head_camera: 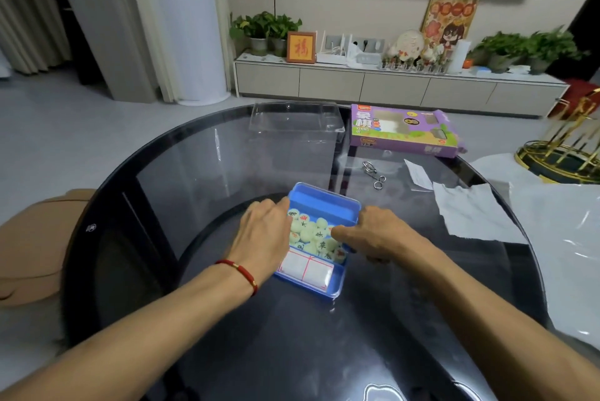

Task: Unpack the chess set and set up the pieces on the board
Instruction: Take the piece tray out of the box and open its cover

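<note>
A blue rectangular plastic tray (324, 202) sits near the middle of a round dark glass table (201, 179), and both hands are at it. Its middle compartment holds a heap of pale round chess pieces (311, 233) marked with red or dark characters, while the near compartment holds a folded white board sheet with red lines (306, 267). The far compartment shows only bare blue plastic. The left hand (264, 233), with a red cord bracelet (238, 272) on its wrist, rests against the tray's left side, its fingers curled along that edge by the pieces; whether they clasp the rim or only touch it cannot be told. The right hand (373, 233) lies at the tray's right side with its thumb reaching over the pieces and its fingers bent down at the right wall, seemingly gripping that side of the tray. Farther back on the table lies a clear plastic lid (295, 121), and just to its right a purple cardboard chess set box (406, 132) with an open flap. Between that box and the tray lies a small metal ring puzzle (373, 175). To the right are a small white paper slip (418, 175), a crumpled white sheet of paper (470, 212) and a glossy white plastic sheet (558, 238) at the table's edge.
</note>
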{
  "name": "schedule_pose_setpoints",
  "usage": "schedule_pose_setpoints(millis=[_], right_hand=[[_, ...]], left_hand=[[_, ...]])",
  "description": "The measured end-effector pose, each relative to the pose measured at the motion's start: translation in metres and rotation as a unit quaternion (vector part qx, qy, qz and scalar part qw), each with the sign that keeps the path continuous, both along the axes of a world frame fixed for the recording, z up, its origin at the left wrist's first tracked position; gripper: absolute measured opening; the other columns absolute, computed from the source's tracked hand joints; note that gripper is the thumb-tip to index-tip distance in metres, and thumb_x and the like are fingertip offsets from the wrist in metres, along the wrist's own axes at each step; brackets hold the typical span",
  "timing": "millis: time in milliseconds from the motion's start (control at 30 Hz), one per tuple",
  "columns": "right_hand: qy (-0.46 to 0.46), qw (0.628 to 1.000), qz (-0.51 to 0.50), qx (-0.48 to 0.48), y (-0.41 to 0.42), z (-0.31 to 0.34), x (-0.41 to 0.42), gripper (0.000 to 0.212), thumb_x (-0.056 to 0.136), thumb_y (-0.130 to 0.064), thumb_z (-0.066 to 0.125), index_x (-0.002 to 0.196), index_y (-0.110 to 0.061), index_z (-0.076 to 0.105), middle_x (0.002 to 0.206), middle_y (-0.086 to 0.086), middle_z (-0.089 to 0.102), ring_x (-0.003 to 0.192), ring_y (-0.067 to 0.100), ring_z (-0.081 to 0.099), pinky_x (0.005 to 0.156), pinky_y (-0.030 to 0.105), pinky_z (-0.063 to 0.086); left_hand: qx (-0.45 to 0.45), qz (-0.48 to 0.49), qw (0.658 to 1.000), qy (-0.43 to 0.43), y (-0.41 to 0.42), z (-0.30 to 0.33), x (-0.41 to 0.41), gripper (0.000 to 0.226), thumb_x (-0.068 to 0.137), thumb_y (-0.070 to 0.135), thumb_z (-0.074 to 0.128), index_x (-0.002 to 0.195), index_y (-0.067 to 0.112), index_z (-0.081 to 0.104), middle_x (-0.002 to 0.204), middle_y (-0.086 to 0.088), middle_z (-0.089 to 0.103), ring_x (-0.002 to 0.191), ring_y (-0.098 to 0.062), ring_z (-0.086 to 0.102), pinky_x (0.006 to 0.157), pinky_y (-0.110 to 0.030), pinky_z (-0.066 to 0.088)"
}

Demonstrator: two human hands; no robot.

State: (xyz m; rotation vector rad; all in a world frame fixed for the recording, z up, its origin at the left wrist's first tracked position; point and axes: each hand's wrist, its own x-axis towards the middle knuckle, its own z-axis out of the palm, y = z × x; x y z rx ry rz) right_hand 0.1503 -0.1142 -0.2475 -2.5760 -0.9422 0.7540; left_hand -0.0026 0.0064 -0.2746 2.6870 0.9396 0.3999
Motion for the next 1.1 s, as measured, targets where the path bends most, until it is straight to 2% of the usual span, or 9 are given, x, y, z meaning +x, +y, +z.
schedule_pose_setpoints(millis=[267,400,467,600,733,800,867,933,1100], right_hand=[[-0.097,0.973,0.143,-0.156,0.012,0.012,-0.004,0.039,0.101,-0.036,0.043,0.08,-0.01,0.062,0.062,0.002,0.056,0.053,0.015,0.05,0.05,0.026,0.039],[-0.144,0.939,0.206,-0.236,0.012,0.011,-0.004,0.028,0.089,-0.001,0.058,0.063,-0.01,0.053,0.062,0.006,0.052,0.052,0.017,0.047,0.05,0.026,0.041],[-0.108,0.953,0.179,-0.22,0.009,0.007,0.0,0.022,0.087,0.002,0.054,0.068,-0.005,0.063,0.064,0.011,0.063,0.05,0.021,0.053,0.054,0.026,0.047],[0.037,0.999,0.027,-0.028,-0.004,0.008,0.026,0.037,0.1,-0.022,0.04,0.077,-0.002,0.061,0.067,0.011,0.065,0.045,0.021,0.053,0.045,0.024,0.044],[-0.282,0.953,-0.015,0.113,-0.004,-0.016,0.066,0.033,0.1,-0.033,0.042,0.11,-0.009,0.061,0.111,0.017,0.066,0.095,0.034,0.062,0.077,0.039,0.05],[-0.291,0.95,0.071,0.09,0.0,-0.036,0.075,0.044,0.105,-0.037,0.034,0.137,-0.01,0.047,0.142,0.014,0.051,0.128,0.032,0.048,0.102,0.044,0.043],[-0.252,0.957,0.139,0.039,0.009,-0.052,0.082,0.061,0.108,-0.045,0.019,0.157,-0.008,0.02,0.166,0.009,0.017,0.153,0.026,0.016,0.123,0.049,0.016],[-0.236,0.96,0.148,0.011,0.021,-0.058,0.096,0.066,0.107,-0.048,0.012,0.16,-0.009,0.008,0.169,0.005,-0.001,0.156,0.022,-0.003,0.125,0.051,-0.003],[-0.288,0.948,0.137,-0.01,0.045,-0.06,0.129,0.068,0.106,-0.05,0.012,0.156,-0.005,0.021,0.167,0.009,0.014,0.156,0.022,0.007,0.122,0.052,-0.01]], left_hand=[[0.019,0.005,1.0,0.016,-0.014,-0.004,0.002,0.036,0.105,0.022,0.038,0.14,0.013,0.044,0.098,-0.002,0.047,0.088,-0.013,0.035,0.075,-0.024,0.03],[0.015,0.011,1.0,0.008,-0.018,-0.007,0.002,0.036,0.104,0.019,0.037,0.139,0.011,0.044,0.094,0.0,0.04,0.087,-0.013,0.033,0.075,-0.023,0.028],[0.017,0.02,1.0,0.004,-0.015,-0.01,0.002,0.033,0.103,0.016,0.038,0.134,0.01,0.048,0.093,-0.001,0.041,0.085,-0.014,0.033,0.074,-0.024,0.028],[0.006,0.041,0.999,0.001,-0.008,-0.011,0.002,0.025,0.103,0.017,0.038,0.123,0.01,0.053,0.092,-0.002,0.046,0.084,-0.016,0.04,0.073,-0.026,0.029],[-0.005,0.042,0.999,-0.016,-0.006,-0.011,0.003,0.025,0.103,0.021,0.037,0.121,0.012,0.052,0.091,-0.001,0.047,0.085,-0.015,0.042,0.073,-0.025,0.031],[-0.007,0.039,0.999,-0.026,-0.007,-0.012,0.003,0.025,0.103,0.024,0.037,0.121,0.013,0.052,0.093,-0.001,0.048,0.086,-0.014,0.044,0.074,-0.025,0.032],[-0.009,0.04,0.998,-0.04,-0.005,-0.015,0.003,0.028,0.103,0.024,0.037,0.124,0.014,0.052,0.094,-0.001,0.049,0.087,-0.013,0.044,0.074,-0.024,0.034],[-0.016,0.047,0.997,-0.066,-0.004,-0.02,0.002,0.036,0.103,0.024,0.036,0.135,0.017,0.051,0.096,0.0,0.051,0.089,-0.013,0.045,0.076,-0.025,0.037],[-0.055,0.071,0.988,-0.123,-0.002,-0.026,0.003,0.045,0.104,0.03,0.036,0.148,0.025,0.046,0.109,0.002,0.057,0.095,-0.007,0.048,0.075,-0.023,0.041]])
